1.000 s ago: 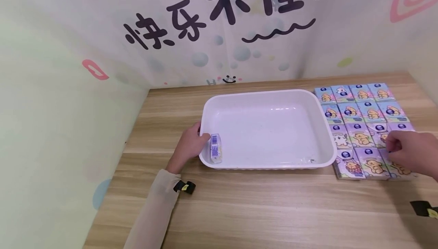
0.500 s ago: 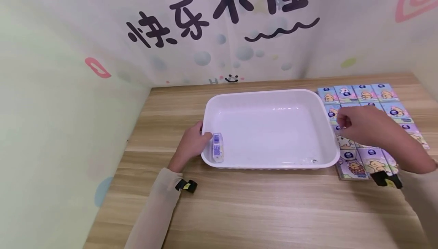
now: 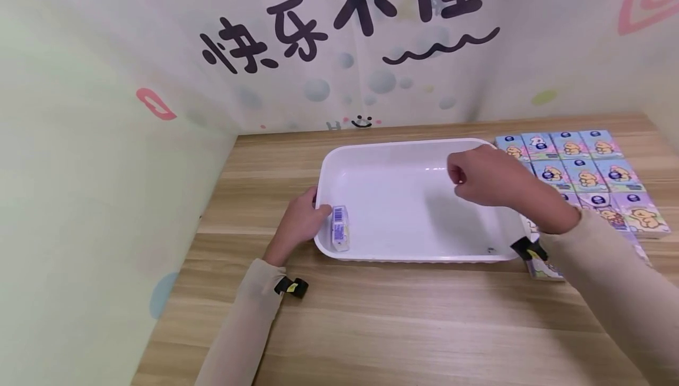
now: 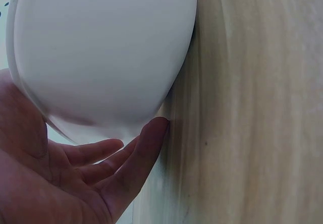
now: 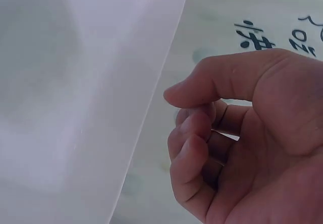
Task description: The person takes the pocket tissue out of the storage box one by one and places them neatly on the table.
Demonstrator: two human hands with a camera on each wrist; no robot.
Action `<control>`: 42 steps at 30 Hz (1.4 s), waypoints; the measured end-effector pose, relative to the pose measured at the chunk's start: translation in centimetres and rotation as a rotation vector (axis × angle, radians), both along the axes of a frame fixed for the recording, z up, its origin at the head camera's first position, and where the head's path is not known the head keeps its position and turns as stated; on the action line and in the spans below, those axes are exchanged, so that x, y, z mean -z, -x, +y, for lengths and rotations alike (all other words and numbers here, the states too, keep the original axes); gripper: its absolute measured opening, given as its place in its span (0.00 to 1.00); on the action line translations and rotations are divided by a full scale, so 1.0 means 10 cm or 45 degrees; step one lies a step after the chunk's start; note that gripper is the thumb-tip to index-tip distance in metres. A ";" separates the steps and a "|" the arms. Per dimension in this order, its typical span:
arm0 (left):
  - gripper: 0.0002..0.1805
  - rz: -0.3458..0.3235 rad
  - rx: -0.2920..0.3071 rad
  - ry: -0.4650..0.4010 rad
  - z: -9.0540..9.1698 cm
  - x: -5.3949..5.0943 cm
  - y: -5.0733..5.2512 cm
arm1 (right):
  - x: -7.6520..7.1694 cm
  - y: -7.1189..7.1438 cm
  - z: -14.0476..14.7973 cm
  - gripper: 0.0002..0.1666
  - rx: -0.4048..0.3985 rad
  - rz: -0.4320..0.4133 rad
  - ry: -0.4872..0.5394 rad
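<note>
A white plastic tray (image 3: 387, 203) stands on the table, and in the left wrist view its outer wall (image 4: 106, 47) shows. My left hand (image 3: 298, 218) grips the tray's left side, thumb over the rim and fingers along the outside. Just inside that edge lies a small pack (image 3: 340, 230) with a barcode, like pocket tissues. Above the tray's right half hangs my right hand (image 3: 485, 177). The right wrist view shows its fingers (image 5: 189, 168) curled in, the thumb against them, and nothing held.
Rows of similar packs (image 3: 586, 175) with cartoon prints, blue at the back and purple in front, lie right of the tray; my right forearm hides some. Wood-grain table (image 3: 414, 315) extends in front. A printed cloth wall (image 3: 297, 97) rises behind the table.
My right hand has moved left from over the packs to above the tray, its fingers curled throughout. My left hand keeps its grip on the tray, and the pack inside stays in place.
</note>
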State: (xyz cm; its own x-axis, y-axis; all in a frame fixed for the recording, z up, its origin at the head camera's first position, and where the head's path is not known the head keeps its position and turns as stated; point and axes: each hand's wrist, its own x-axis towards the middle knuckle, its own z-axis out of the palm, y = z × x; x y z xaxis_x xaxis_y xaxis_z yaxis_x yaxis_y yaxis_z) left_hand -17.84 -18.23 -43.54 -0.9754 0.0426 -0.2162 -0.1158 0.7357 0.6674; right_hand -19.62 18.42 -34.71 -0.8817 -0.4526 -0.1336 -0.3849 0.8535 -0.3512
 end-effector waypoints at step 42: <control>0.32 0.057 0.052 -0.026 -0.04 0.04 0.04 | 0.16 0.32 -1.69 0.20 -0.335 -0.330 -0.027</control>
